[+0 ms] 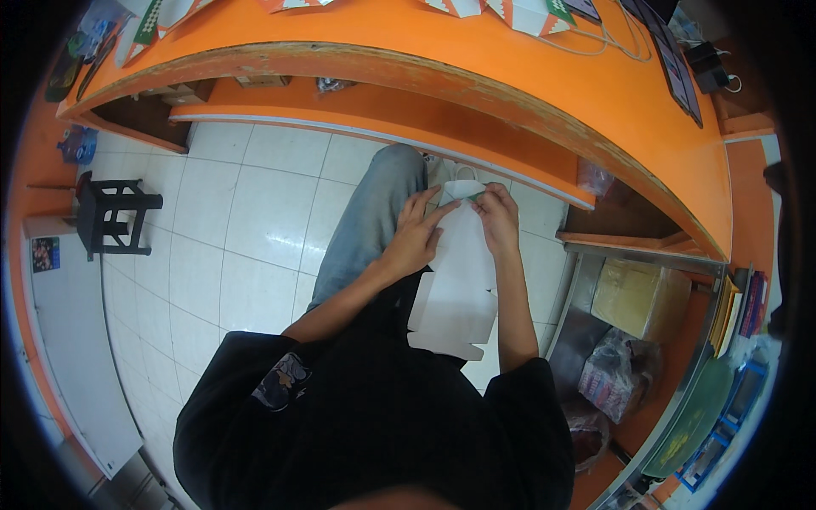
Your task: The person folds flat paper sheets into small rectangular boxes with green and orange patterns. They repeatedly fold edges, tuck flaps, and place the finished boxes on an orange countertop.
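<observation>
An unfolded white cardboard carton lies lengthwise over my lap, plain inner side up. Its far end is bent into a small raised flap with a bit of green showing. My left hand holds the left side of that end, index finger stretched across toward the fold. At the right of the same end, my right hand pinches the flap's green edge between thumb and fingers. Toward my body the carton widens into slotted side flaps and a near tab. The carton's underside is hidden.
Ahead curves an orange counter with white, orange and green cartons, a cable and a dark flat device. A black stool stands left on white tiles. The right-hand shelf holds a wrapped box and plastic bags.
</observation>
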### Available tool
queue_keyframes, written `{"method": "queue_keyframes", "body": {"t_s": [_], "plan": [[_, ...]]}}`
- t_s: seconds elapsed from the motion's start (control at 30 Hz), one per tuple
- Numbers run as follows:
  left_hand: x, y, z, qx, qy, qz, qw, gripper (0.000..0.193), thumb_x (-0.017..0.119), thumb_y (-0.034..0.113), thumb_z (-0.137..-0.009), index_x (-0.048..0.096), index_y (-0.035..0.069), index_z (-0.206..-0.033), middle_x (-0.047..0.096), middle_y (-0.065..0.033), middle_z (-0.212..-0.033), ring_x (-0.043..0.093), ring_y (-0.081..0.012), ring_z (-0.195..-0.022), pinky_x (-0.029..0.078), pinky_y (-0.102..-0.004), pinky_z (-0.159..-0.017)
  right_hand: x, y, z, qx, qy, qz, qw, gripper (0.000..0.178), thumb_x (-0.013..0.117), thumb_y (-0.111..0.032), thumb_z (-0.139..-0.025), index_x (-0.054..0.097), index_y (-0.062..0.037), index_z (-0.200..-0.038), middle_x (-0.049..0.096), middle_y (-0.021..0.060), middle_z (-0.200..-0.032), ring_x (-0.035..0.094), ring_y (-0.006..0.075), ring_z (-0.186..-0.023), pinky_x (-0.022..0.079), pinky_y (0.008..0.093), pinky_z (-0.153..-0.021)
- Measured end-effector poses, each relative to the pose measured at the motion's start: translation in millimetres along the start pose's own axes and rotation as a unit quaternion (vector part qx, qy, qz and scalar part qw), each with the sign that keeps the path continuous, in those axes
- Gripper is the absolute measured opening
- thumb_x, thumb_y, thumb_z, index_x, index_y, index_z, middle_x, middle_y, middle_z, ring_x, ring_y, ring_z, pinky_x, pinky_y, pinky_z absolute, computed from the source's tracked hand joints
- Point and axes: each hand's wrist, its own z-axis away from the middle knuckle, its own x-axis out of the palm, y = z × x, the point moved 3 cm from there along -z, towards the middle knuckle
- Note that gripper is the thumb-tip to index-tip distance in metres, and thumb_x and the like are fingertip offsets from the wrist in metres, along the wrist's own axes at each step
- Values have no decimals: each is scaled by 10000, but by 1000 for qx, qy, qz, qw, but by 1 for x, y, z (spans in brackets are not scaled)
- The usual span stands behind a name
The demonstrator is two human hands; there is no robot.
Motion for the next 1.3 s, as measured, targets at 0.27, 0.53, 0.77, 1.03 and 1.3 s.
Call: {"method": "queue_keyframes", "body": {"t_s": [0.27,0.53,0.77,1.03,1.3], "plan": [[-3,1,-4,-45,9,36,998,438,604,9,-826,545,107,-1249,574,-130,-1123,509,-280,-1049,366,-407,-927,-7,-16,13,14,15,-95,995,134,496,40,-823,521,-78,-882,511,-4,-796,501,102,-747,421,257,-739],[-8,21,-12,-42,81,177,980,109,682,88,-848,640,23,-925,579,-81,-769,547,-129,-659,429,-248,-569,4,-21,59,-145,-21,118,982,121,532,32,-841,475,-74,-857,508,-19,-832,483,65,-805,395,209,-756],[-29,49,-6,24,132,163,977,94,697,80,-842,638,9,-822,592,-54,-752,522,-100,-630,401,-222,-554,24,-37,95,-163,53,52,984,267,702,-7,-837,475,-54,-970,654,119,-976,616,123,-869,466,223,-726],[-37,66,-10,-40,100,261,959,141,698,106,-856,619,-2,-812,594,-36,-761,513,-54,-651,412,-213,-578,34,-29,105,-258,162,84,949,295,695,-10,-845,497,-8,-1063,692,188,-943,652,142,-864,489,237,-787],[-48,76,-12,3,75,197,977,135,680,113,-862,629,-3,-907,630,-84,-930,583,-120,-735,471,-239,-644,54,-22,125,-253,123,65,957,232,634,-46,-905,494,-4,-1086,694,158,-947,627,121,-905,454,224,-828]]}}
